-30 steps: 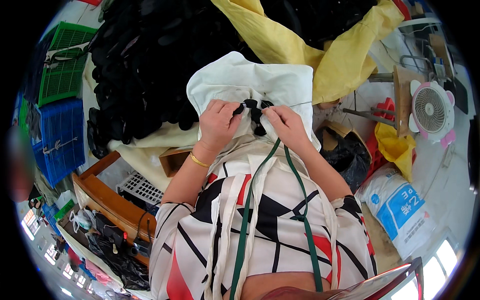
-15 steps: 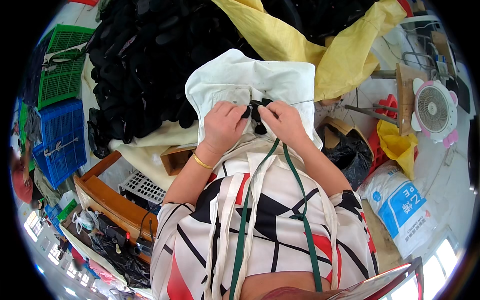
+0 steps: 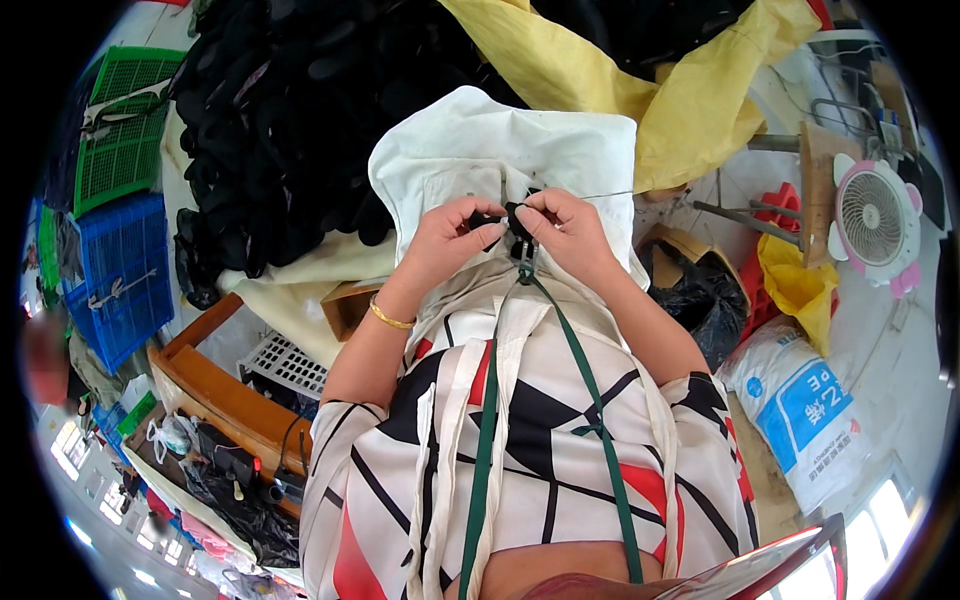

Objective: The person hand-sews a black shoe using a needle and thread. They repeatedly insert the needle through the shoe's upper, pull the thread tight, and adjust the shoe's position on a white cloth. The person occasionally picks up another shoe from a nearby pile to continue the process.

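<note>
Close together over my lap, my two hands work at small black pieces of soft material. My left hand [image 3: 455, 232] is closed, thumb and fingertips pinching a black piece [image 3: 487, 218]. A second dark part, a black cloth-like piece [image 3: 517, 222], is pinched in my right hand [image 3: 568, 232]; whether the two are joined I cannot tell. Just below the fingers, a small dark metal-looking thing [image 3: 526, 272] hangs at the green cord [image 3: 570, 335] from my neck; its kind is unclear. A white cloth [image 3: 585, 150] lies spread beneath and beyond my hands.
A large heap of black, shoe-like pieces [image 3: 290, 130] lies ahead to the left. Yellow sheeting [image 3: 690, 120] is ahead right. Also right are a fan [image 3: 875, 220], a carton with a black bag [image 3: 690, 300] and a white sack [image 3: 800, 410]. Crates [image 3: 120, 275] and a wooden frame [image 3: 220, 390] stand left.
My left fingers have turned more open to view, still pinching. The green cord has drawn inward beneath my hands, and the dark metal-looking thing now shows there.
</note>
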Demonstrator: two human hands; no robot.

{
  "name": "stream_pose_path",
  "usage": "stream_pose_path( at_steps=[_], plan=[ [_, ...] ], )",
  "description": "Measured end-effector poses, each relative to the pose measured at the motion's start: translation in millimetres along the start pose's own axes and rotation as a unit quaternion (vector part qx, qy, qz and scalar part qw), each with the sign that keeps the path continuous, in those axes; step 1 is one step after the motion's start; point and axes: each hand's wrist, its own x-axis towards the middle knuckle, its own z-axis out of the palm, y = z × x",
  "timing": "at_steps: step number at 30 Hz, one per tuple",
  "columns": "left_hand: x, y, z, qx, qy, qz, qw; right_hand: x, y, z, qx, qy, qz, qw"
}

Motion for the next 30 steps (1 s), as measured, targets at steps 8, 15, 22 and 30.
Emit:
stream_pose_path(
  at_steps=[8, 15, 22, 30],
  plan=[
    [-3.7, 22.4, -7.1, 0.217, -0.032, 0.087, 0.972, -7.6, 5.1, -18.3, 0.089, 0.008, 0.026, 0.996],
    [-7.8, 25.0, -0.3, 0.322, 0.002, 0.261, 0.91, -17.9, -21.1, -40.6, 0.002, -0.145, 0.026, 0.989],
    [-12.5, 26.7, 0.7, 0.32, -0.018, 0.289, 0.902, -17.2, -17.9, -38.5, -0.046, -0.193, -0.046, 0.979],
    [-15.1, 28.2, 0.9, 0.326, -0.02, 0.3, 0.896, -18.4, -15.3, -37.9, -0.013, -0.205, -0.047, 0.977]
  ],
)
